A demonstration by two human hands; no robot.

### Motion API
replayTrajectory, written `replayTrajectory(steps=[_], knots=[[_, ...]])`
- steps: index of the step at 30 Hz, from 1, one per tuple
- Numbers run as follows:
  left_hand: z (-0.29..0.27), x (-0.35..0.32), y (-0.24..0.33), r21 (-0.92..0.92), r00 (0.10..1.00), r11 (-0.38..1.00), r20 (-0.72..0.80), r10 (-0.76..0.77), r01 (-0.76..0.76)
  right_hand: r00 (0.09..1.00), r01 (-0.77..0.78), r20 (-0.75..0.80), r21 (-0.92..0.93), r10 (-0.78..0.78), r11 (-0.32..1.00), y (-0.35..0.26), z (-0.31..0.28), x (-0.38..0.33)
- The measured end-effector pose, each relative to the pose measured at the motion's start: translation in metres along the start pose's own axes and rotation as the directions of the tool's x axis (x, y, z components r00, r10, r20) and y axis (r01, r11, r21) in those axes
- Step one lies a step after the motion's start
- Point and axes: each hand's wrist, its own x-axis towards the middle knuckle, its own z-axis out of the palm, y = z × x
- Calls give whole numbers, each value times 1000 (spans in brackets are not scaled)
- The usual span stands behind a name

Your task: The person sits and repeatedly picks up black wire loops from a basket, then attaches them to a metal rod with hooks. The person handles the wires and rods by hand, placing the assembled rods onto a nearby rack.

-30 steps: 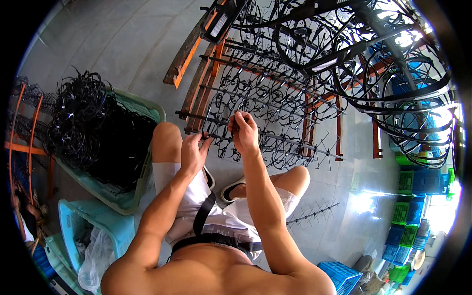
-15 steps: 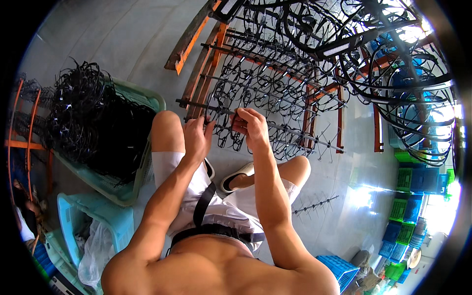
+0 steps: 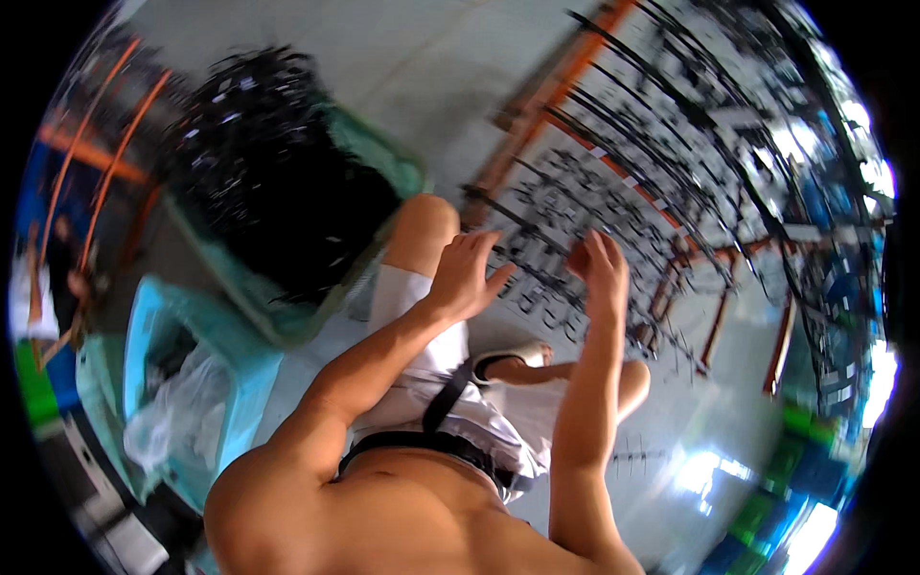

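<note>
My left hand [image 3: 467,275] is held over my left knee with its thumb apart from the fingers, and nothing shows in it. Just ahead of it is the near end of a dark rod [image 3: 508,213] on an orange-framed rack [image 3: 583,56]. My right hand [image 3: 604,271] is raised at the rack's near side, its fingers bent and smeared by motion. Whether it holds anything is hidden. Rows of small black looped parts [image 3: 565,196] hang from the rods. To my left stands a green basket [image 3: 407,163] heaped with thin black pieces [image 3: 287,182].
A light-blue basket [image 3: 251,393] with a clear plastic bag [image 3: 182,407] stands at my near left. Green and blue crates [image 3: 767,494] are stacked at the right. A spiked rod [image 3: 640,456] lies on the floor. Another orange rack [image 3: 120,144] and part of a person [image 3: 72,278] are at far left.
The view has turned left, so the rack and baskets appear shifted. My left hand has come away from the rod and its fingers have spread. My hands are farther apart.
</note>
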Motion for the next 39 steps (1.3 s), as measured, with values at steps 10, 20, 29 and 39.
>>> replayTrajectory(steps=[10, 20, 29, 39], knots=[[-139, -88, -220, 729, 413, 602, 463, -784, 326, 850, 513, 147, -446, -506, 733, -12, 71, -97], [-199, -87, -197, 454, 41, 504, 712, -701, 735, 789, 175, 612, -307, 53, 935, 16, 184, -105], [-263, -103, -93, -95, 609, 611, 286, -740, 786, 428, -677, 617, -265, 660, 686, 61, 274, -97], [-210, -128, -39, -131, 904, 899, 155, -398, 418, 487, -585, 847, 136, 212, 799, 33, 289, -121]])
